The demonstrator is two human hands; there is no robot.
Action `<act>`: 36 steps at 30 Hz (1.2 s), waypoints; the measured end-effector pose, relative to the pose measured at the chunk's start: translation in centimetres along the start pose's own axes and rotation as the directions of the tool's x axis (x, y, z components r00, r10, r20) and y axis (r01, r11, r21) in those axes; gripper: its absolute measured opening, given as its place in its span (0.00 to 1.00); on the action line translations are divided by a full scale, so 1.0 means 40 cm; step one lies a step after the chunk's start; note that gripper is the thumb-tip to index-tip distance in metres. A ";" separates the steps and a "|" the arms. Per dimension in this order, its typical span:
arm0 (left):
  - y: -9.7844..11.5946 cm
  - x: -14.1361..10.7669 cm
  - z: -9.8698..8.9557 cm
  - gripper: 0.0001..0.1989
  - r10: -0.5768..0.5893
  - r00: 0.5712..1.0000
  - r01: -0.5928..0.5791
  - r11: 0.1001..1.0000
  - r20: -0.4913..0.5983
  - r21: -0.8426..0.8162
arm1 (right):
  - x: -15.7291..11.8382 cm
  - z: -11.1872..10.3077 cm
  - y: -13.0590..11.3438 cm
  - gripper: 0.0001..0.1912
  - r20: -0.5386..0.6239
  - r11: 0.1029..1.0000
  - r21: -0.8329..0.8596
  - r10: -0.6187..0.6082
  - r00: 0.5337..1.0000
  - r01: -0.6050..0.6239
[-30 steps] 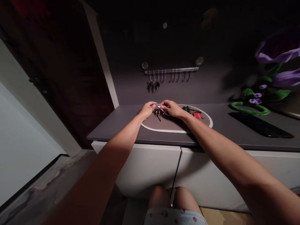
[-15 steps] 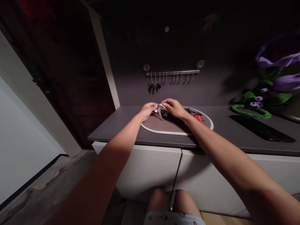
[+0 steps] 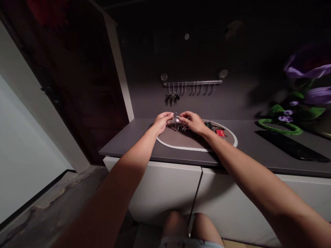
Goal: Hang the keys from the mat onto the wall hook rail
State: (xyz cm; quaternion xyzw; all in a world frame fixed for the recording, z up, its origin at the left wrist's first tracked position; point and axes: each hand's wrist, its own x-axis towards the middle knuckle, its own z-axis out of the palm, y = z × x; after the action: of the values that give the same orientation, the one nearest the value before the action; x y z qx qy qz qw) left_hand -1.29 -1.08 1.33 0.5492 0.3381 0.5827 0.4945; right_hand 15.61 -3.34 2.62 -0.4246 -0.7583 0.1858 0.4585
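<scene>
Above the oval mat point(image 3: 181, 139), my left hand point(image 3: 162, 123) pinches a thin metal key ring point(image 3: 175, 113) between thumb and finger. My right hand point(image 3: 193, 123) is closed at the ring's other side, its fingertips at the pale pinkish piece by the ring. A few keys point(image 3: 176, 125) hang below, between the two hands. More keys point(image 3: 217, 126) lie in a dark heap on the mat to the right of my right hand, with a red tag point(image 3: 220, 133) among them. Which key each finger touches is too small to tell.
A clear rail with hooks point(image 3: 193, 83) is fixed to the wall behind, and several keys point(image 3: 172, 97) hang at its left end. At right are a black flat object point(image 3: 289, 144), a green ring point(image 3: 280, 131) and purple flowers point(image 3: 307, 69). The counter's front edge point(image 3: 155, 156) runs below my forearms.
My hands have turned the bunch, so the ring now shows as an open loop between my fingers. The view has shifted slightly.
</scene>
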 end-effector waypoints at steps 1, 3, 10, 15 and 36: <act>-0.001 0.001 0.000 0.09 -0.001 1.000 0.001 1.000 0.001 -0.016 | 0.000 0.003 0.002 0.13 0.003 1.000 0.010 0.002 1.000 -0.002; -0.004 0.004 -0.001 0.09 -0.001 1.000 0.001 0.998 0.006 -0.057 | 0.000 0.009 0.006 0.13 0.008 1.000 0.029 -0.007 1.000 0.007; -0.001 0.003 0.005 0.08 -0.018 0.999 0.022 0.988 0.028 -0.152 | -0.004 0.024 -0.007 0.14 0.020 0.991 0.133 -0.020 1.000 0.017; 0.003 -0.002 0.011 0.09 -0.016 0.999 0.025 0.981 0.049 -0.190 | -0.003 0.024 -0.012 0.12 -0.030 0.978 0.201 -0.057 0.998 0.062; -0.014 -0.003 0.024 0.18 0.028 0.999 -0.029 0.995 -0.015 -0.099 | 0.041 0.014 -0.017 0.14 -0.079 0.873 0.486 0.087 0.993 -0.038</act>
State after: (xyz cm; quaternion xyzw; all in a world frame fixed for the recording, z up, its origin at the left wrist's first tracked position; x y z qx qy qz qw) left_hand -0.25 -1.20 0.92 0.5247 0.3042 0.6096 0.5105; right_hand 14.45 -2.36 3.68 -0.3294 -0.6502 0.3629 0.5805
